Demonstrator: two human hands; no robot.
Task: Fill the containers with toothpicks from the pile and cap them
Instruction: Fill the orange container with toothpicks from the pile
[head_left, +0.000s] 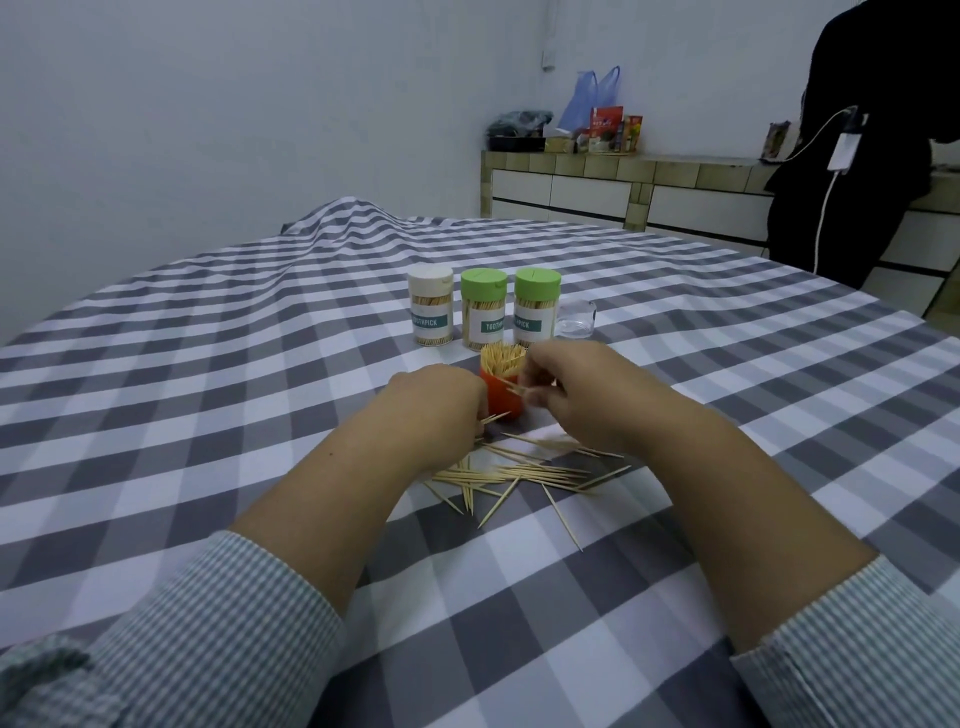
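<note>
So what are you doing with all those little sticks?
A person is packing toothpicks into jars. The right hand pinches a few over the orange container, already bristling with them, while the left hand holds some beside it. Three capped jars stand behind, with a clear cap next to them. A loose pile remains on the checked cloth.

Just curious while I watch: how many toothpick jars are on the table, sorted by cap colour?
White cap: 1
Green caps: 2
Uncapped orange jar, held between the hands: 1
Total: 4 jars
</note>
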